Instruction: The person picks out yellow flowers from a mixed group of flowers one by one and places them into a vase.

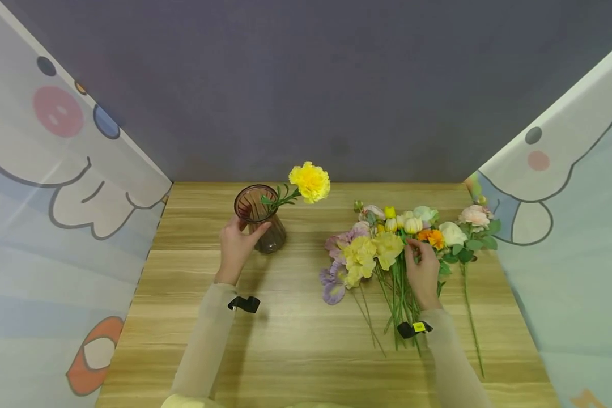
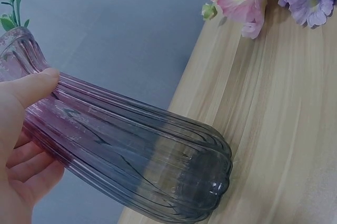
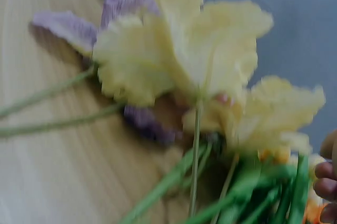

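Note:
A ribbed, purple-tinted glass vase (image 2: pixel 131 145) stands tilted, its base on the table in the head view. My left hand (image 1: pixel 236 246) grips it below the rim, thumb on one side and fingers on the other. A yellow carnation (image 1: pixel 310 182) leans out of the vase to the right, and its dark stem shows through the glass. My right hand (image 1: pixel 422 272) is over the pile of flowers, beside a yellow ruffled flower (image 1: pixel 389 249) and an orange flower (image 1: pixel 431 238). Its fingers (image 3: pixel 325 188) are loosely bent at the right wrist view's edge, with nothing visible between them.
Purple flowers (image 1: pixel 334 282), a white flower (image 1: pixel 452 233) and yellow tulips (image 1: pixel 390 212) lie in the pile, green stems (image 1: pixel 399 306) pointing toward me. A pale pink flower (image 1: pixel 474 216) lies at the far right. A dark wall (image 1: pixel 316 90) rises behind the wooden table (image 1: pixel 306 345).

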{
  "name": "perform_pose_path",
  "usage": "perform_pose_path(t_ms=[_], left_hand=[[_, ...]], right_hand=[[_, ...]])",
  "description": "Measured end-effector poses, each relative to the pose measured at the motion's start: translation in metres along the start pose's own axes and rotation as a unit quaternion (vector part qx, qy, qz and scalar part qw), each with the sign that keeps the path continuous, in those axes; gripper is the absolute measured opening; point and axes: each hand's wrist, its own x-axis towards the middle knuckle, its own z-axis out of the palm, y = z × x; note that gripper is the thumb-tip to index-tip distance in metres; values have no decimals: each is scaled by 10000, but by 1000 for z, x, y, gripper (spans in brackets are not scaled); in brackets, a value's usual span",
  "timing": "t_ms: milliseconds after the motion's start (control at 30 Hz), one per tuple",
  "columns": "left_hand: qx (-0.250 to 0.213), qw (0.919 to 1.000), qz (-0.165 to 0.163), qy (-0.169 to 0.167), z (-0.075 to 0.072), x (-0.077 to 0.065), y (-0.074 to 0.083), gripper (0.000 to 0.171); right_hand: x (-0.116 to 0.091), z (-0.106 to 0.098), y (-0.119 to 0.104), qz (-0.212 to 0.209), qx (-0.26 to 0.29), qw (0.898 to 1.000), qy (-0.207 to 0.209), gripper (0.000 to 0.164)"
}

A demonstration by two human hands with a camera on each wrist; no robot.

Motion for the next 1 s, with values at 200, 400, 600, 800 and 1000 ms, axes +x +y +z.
perform_pose_path(t_ms=[200,400,600,800,1000], left_hand=[[-26,10000,36,-13,-1,1,2,53],[-43,9999,40,-114,-2,1,1,54],[-95,9998,80,-126,-1,-1,-1,53],[-23,9999,82,-98,2,-4,-2,52],[21,9999,78,-99,1,-2,-3,58]], right_hand=[[-9,-8,19,823,-622,9942,-290,38],[-14,-12,25,1170,-1062,9832,-915,48],[-17,-13,27,1293,-1193,9776,-1152,49],[-19,-17,26,1170,-1015,9847,-794,40],[-10,-18,20,1108,-502,9922,-274,37]])
